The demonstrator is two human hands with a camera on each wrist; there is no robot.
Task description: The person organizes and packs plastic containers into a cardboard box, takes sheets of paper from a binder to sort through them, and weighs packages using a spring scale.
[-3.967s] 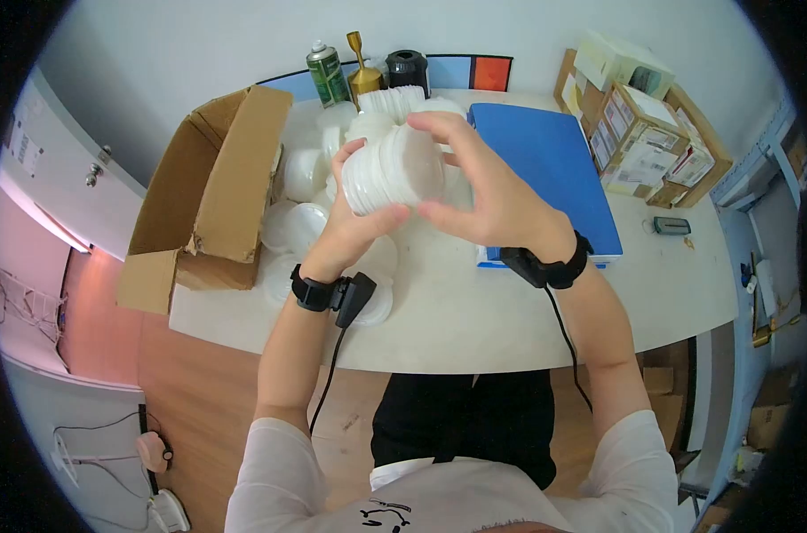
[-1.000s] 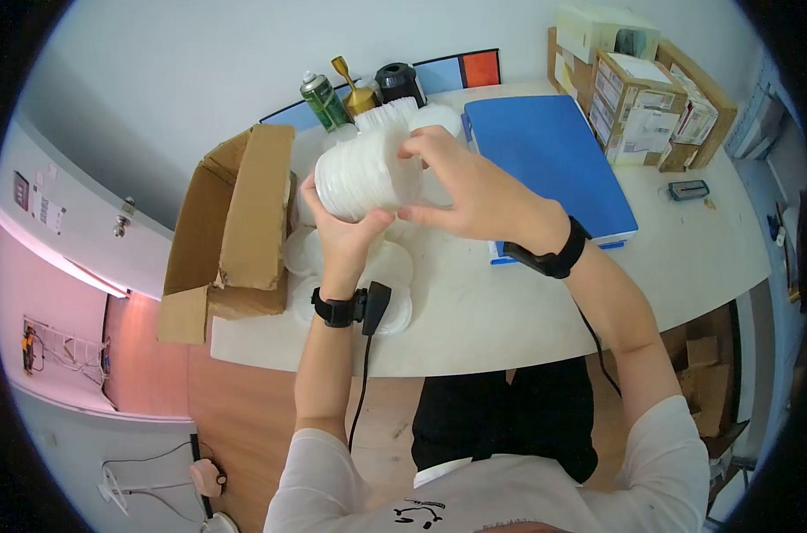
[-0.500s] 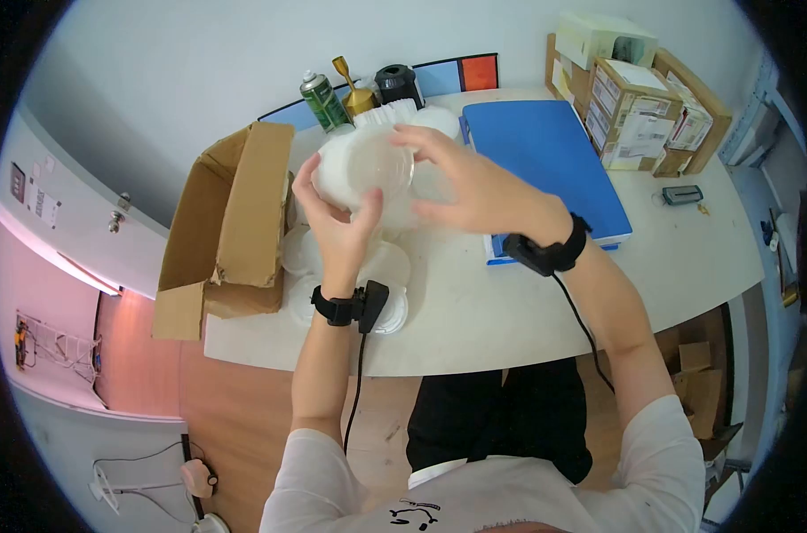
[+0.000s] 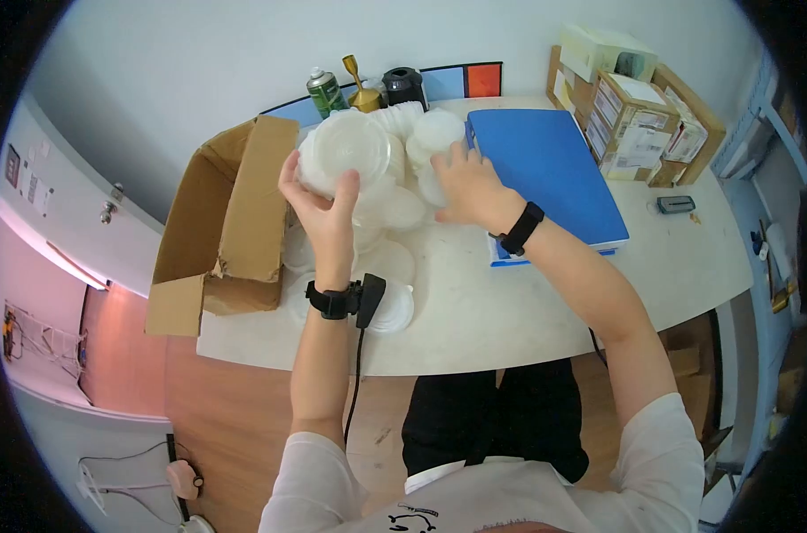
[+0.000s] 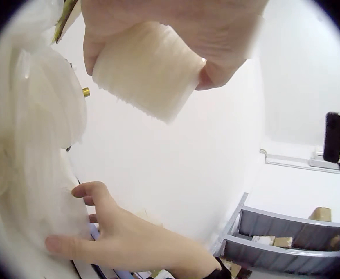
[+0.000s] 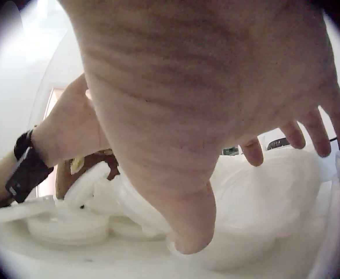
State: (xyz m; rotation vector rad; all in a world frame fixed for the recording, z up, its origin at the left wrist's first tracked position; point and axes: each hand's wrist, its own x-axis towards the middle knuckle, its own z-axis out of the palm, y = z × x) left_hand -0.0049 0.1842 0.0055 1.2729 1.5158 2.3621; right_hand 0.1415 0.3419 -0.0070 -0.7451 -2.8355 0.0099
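In the head view, the left hand (image 4: 322, 218) gripped a stack of white discs (image 4: 348, 151) right of the cardboard box (image 4: 257, 204); the right hand (image 4: 476, 188) was open, fingers spread, at the white pile's (image 4: 399, 209) right side. Labels on the far-right parcels (image 4: 632, 129) were too small to read. The left wrist view showed thumb and fingers round the stack. The right wrist view showed spread fingers holding nothing.

The place looked like a plain office or workroom, with a curved pale desk (image 4: 510, 311) against a white wall (image 4: 208, 53), 1 open cardboard carton (image 4: 259, 200), labelled boxes (image 4: 634, 120), a door (image 4: 52, 195) with a round knob (image 4: 108, 213), wood-look flooring (image 4: 234, 400) and metal shelving (image 5: 274, 226) holding small boxes (image 5: 283, 242).
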